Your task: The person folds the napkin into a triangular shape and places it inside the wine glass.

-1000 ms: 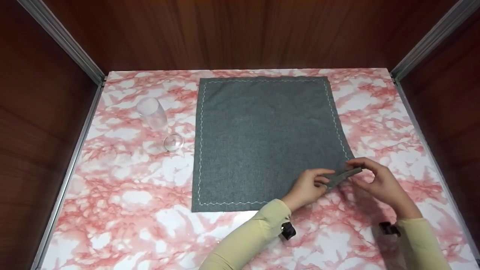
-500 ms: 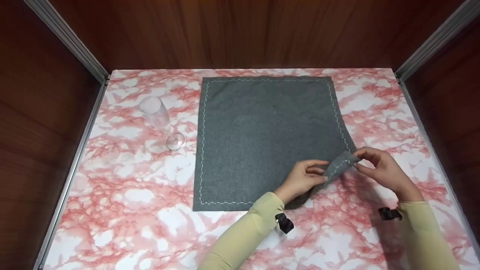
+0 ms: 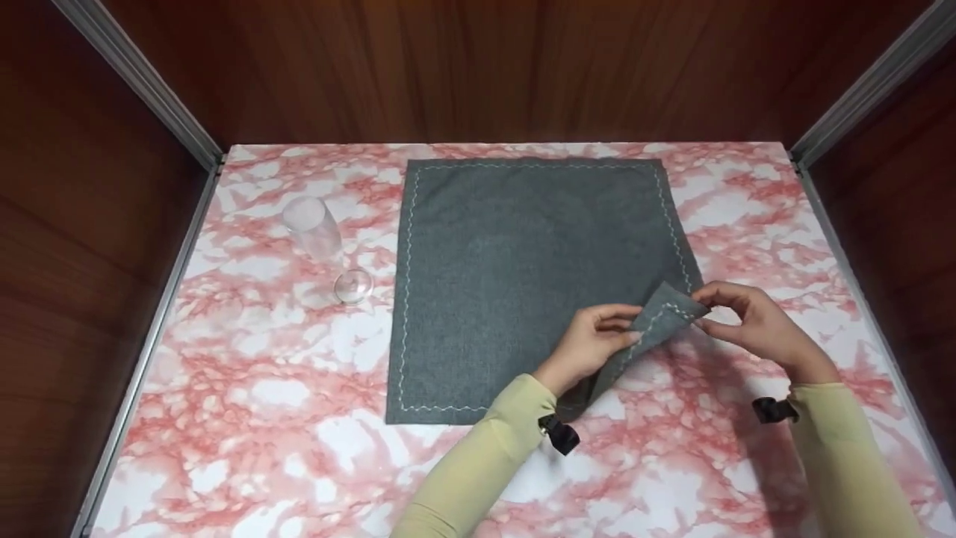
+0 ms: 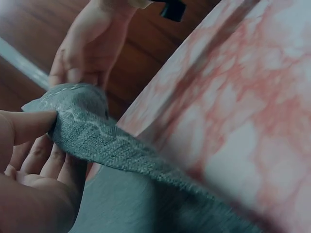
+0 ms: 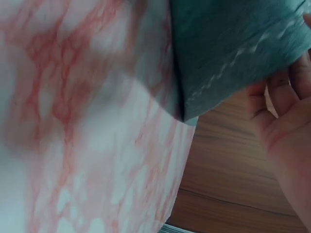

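Note:
A dark grey cloth napkin (image 3: 523, 269) with a pale wavy stitched border is spread on the table, its near right corner lifted and turned over. My left hand (image 3: 590, 344) pinches the raised near edge between thumb and fingers, as the left wrist view also shows with the cloth (image 4: 97, 133) bent at the thumb. To the right, my right hand (image 3: 762, 329) pinches the folded part near the napkin's right edge. In the right wrist view the fingers (image 5: 282, 92) lie against the stitched cloth, with their tips partly out of view.
A clear stemmed glass (image 3: 317, 228) stands left of the napkin, its round base (image 3: 353, 286) nearest the cloth. Red and white marbled covering (image 3: 261, 418) lies over the table. Dark wood panels (image 3: 478, 75) with metal edge strips enclose the back and both sides.
Both hands have moved away from the body and slightly left, carrying the napkin's near right corner up and over. More of its stitched underside now shows. The glass stays in place.

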Available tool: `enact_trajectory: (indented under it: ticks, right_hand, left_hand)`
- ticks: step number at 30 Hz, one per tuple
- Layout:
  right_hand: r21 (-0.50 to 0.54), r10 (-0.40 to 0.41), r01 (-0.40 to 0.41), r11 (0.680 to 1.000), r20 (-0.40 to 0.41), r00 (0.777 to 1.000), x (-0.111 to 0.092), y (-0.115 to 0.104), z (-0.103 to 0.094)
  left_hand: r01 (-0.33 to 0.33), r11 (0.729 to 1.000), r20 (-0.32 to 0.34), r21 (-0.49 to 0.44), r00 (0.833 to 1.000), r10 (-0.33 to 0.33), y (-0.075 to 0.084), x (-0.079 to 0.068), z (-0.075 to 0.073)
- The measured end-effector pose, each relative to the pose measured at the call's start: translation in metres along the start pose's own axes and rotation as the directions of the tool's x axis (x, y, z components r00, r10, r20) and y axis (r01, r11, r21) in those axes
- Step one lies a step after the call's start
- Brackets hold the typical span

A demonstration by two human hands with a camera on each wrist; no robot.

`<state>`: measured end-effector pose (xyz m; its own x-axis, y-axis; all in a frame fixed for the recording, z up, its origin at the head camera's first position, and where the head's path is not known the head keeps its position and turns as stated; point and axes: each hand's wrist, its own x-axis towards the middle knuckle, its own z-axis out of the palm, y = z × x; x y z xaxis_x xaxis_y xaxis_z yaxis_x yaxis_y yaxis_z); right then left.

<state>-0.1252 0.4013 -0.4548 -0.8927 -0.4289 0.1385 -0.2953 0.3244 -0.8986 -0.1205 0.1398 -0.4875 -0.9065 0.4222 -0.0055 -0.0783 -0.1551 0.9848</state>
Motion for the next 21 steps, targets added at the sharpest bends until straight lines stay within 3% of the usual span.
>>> enact_trajectory:
  ticks: [4,7,15,21]
  right_hand:
    - [-0.14,0.096,-0.094,0.986,0.009,0.995,0.006,0.002,-0.003]
    - [-0.186,0.117,-0.111,0.976,0.021,0.993,0.012,0.007,-0.006]
    - [-0.075,0.074,-0.074,0.994,0.0,0.997,0.017,0.008,-0.017]
    - [-0.068,0.091,-0.09,0.994,0.012,0.996,0.002,-0.004,-0.018]
  left_hand:
    - [-0.006,0.999,0.003,-0.033,1.0,0.006,0.008,0.002,-0.013]
    - [0.007,0.999,-0.002,-0.048,1.0,-0.007,0.014,0.002,-0.021]
    - [0.007,1.0,-0.021,-0.022,1.0,-0.008,0.02,0.002,-0.032]
    - [0.002,1.0,0.011,-0.011,1.0,-0.002,0.023,0.002,-0.031]
